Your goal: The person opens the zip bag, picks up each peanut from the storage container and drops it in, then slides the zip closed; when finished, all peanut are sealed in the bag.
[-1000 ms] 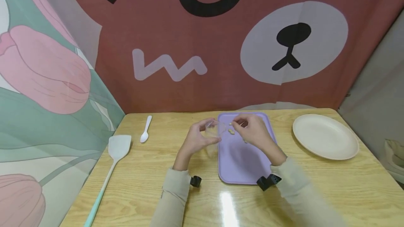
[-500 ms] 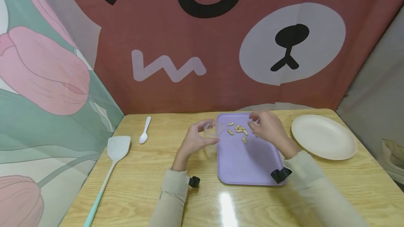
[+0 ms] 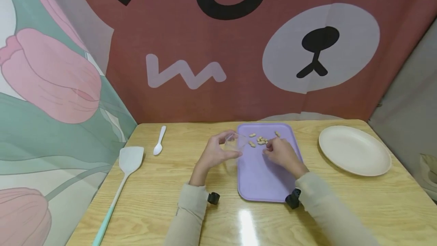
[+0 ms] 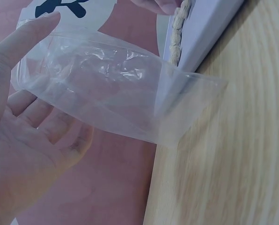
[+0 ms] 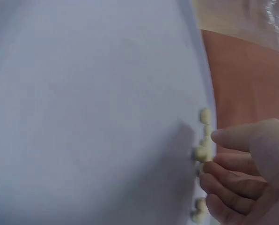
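Note:
My left hand point(image 3: 215, 152) holds a clear plastic bag point(image 3: 236, 142) above the table, beside the tray's left edge. In the left wrist view the thumb lies along the upper side of the bag point(image 4: 116, 89) and the other fingers sit beneath it. Several unshelled peanuts point(image 3: 262, 141) lie on a purple tray point(image 3: 261, 183), most in a loose cluster near its far end. Over the tray, my right hand point(image 3: 282, 153) reaches down beside that cluster. The right wrist view shows its thumb and bent fingers apart, close to the peanuts point(image 5: 201, 153).
A cream plate point(image 3: 355, 150) lies at the right of the wooden table point(image 3: 164, 200). On the left are a small white spoon point(image 3: 159, 145) and a spatula point(image 3: 131, 158) with a mint-green handle. A printed cloth point(image 3: 239, 98) hangs behind the table's far edge.
The right hand went from beside the bag to the tray's right side, then back left and nearer, uncovering a peanut at the far right. The left hand stays nearly still with the bag.

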`<state>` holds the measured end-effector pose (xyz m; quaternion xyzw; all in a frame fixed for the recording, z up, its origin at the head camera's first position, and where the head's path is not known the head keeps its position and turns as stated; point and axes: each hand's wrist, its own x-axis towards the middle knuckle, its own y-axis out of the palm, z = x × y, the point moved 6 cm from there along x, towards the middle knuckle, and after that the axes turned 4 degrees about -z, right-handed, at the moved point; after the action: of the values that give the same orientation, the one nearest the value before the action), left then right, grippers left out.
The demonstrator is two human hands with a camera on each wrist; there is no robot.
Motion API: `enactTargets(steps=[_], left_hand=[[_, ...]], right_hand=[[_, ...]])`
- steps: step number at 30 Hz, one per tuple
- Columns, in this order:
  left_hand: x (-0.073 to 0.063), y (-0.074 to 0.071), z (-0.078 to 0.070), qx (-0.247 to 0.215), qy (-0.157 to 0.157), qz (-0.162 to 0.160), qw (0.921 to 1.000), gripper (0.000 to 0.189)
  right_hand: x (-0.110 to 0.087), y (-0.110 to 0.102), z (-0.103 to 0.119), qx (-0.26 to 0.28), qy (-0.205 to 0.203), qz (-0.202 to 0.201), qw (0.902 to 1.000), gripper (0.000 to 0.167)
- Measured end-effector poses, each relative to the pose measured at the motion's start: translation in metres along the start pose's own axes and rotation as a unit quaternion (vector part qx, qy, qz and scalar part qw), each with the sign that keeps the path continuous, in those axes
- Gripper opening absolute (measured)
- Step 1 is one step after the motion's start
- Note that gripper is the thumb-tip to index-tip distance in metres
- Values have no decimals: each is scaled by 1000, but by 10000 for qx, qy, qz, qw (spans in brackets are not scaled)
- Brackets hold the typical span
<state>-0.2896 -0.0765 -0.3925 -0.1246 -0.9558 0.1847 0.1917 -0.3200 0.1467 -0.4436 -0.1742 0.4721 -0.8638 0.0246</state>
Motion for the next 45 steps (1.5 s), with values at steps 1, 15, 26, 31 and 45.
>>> enactTargets(steps=[1,15,26,31,45], left_hand=[[-1,-1,-5,9,-21,16,10000,62],[-5,-4,-19,56,-70,99,9999,63],[2,0,21,41,-1,1,10000,66],[2,0,21,111,26,18,9999,65],[3,-3,20,135,66,-54,9999,68]], right_hand=[[0,2,0,-12,7,-31,10000,14],[-2,9,1,-156,172,-1,9997,3],[16,-35,38,54,-485,-328,9983,4],[20,-55,82,307,-1113,-664,9911,6],[20,-52,141,665,-1947,-508,9773,11]])
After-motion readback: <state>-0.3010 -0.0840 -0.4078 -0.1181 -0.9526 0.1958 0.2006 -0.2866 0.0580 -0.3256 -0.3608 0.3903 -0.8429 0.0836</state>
